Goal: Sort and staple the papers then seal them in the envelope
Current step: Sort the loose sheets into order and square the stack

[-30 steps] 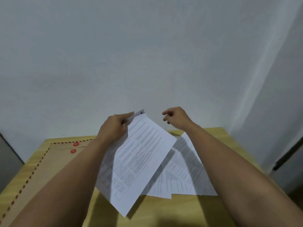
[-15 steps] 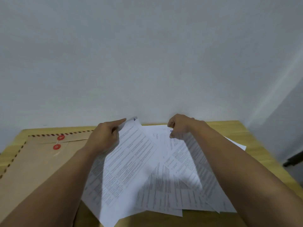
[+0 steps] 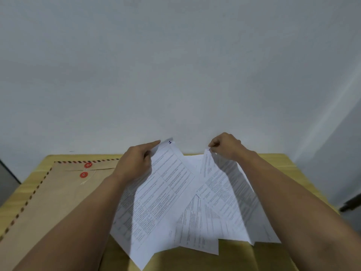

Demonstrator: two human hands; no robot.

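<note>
My left hand (image 3: 136,163) holds a printed sheet (image 3: 164,192) by its top corner, which bears a handwritten number, and keeps it lifted off the table. My right hand (image 3: 226,146) pinches the top corner of a second printed sheet (image 3: 218,192) and raises it from the loose papers (image 3: 197,227) spread beneath. A large brown envelope (image 3: 48,204) with two red string-tie buttons and a striped border lies flat at the left, partly under my left forearm. No stapler is in view.
The light wooden table (image 3: 273,169) stands against a plain white wall (image 3: 175,75). Its right edge runs close past the papers, with a dark handle-like object (image 3: 351,204) beyond it. A grey surface shows off the table's left edge.
My right hand came down onto the spread papers and pinched the corner of a sheet, which now rises. The left hand keeps its sheet. The view tilted down and left, showing more envelope.
</note>
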